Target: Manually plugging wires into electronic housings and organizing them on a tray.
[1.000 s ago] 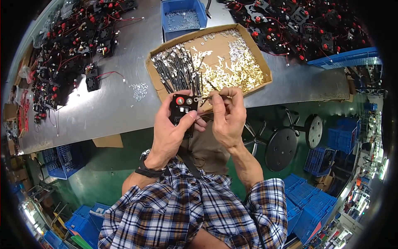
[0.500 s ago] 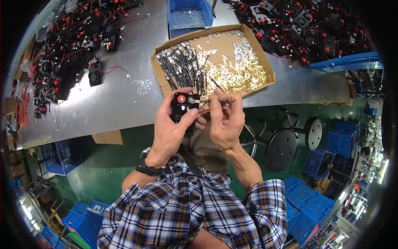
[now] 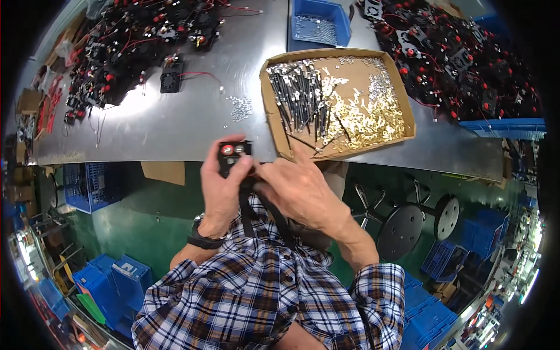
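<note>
In my left hand is a small black module, its upper face turned toward me. A red-ringed terminal and a metal terminal sit side by side on it, and my left thumb presses its right edge. My right hand lies against the module's right side, back of the hand up and slightly blurred. Its fingers bend inward toward the module while one points up. Whatever those fingers grip is hidden. A cardboard tray with black cables and gold lugs stands just beyond.
A small pile of washers lies on the metal table. One black fan unit sits to the left, near heaps of similar modules. Behind the tray is a blue bin of small metal parts. Stools stand below right.
My view has shifted left. Both hands now hold the module left of the tray. My right hand has rolled over and moved in against the module; the thin dark cable it pinched is no longer visible.
</note>
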The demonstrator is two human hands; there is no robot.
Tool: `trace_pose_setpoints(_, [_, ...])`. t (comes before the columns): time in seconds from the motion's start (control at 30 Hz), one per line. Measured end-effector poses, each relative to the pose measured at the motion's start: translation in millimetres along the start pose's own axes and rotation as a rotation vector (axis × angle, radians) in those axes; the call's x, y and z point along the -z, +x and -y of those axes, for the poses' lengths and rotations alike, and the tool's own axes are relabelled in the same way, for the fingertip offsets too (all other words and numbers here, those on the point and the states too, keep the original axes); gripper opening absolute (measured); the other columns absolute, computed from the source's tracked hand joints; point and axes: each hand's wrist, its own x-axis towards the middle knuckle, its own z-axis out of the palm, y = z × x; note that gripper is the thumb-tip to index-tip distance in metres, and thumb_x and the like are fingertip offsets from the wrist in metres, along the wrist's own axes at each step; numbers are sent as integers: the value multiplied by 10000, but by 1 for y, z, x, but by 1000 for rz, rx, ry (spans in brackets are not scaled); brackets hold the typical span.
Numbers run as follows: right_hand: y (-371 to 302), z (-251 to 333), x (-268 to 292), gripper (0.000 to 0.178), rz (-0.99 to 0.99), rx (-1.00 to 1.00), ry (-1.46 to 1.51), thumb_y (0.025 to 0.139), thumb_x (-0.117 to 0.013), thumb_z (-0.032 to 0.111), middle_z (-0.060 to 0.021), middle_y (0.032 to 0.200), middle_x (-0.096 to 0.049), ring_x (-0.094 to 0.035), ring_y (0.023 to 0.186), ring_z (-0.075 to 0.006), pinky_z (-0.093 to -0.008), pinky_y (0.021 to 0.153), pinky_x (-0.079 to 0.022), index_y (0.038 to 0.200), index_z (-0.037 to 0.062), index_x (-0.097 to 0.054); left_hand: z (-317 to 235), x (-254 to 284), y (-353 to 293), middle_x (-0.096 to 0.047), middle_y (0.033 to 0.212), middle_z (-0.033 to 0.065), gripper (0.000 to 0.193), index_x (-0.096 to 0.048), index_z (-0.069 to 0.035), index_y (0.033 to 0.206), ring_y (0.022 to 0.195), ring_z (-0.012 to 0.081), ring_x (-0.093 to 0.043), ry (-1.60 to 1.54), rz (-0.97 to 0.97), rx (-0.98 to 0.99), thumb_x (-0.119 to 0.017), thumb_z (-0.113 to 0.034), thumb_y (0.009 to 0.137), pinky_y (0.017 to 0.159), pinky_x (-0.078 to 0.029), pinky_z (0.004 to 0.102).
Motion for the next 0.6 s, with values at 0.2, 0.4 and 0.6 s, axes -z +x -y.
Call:
trace_pose_setpoints(0.2, [69,-27,-23,272,83,165,-244,805,-657,60,-116,885,-699,-686,878,-297,-470,1034,-440,1070,9,-625,1,63,1,-684,870,103,280,-545,4,1222,769,223,-724,-20,-80,97,-651,-68,973,670,-608,308])
trace_pose_setpoints(0.4, [100,-47,-64,80,192,364,-584,792,-613,68,-98,775,-701,-692,881,-245,-510,1069,-410,856,38,-650,0,65,-7,-688,884,101,295,-558,2,1227,723,183,-713,-17,3,146,-665,-36,956,641,-615,295])
trace_pose_setpoints(0.6, [103,-46,-63,82,228,432,-597,802,-617,99,-97,724,-690,-685,840,-238,-522,1091,-377,835,34,-654,6,65,-4,-690,875,95,286,-576,11,1217,731,147,-696,-4,11,167,-668,-28,949,658,-616,287])
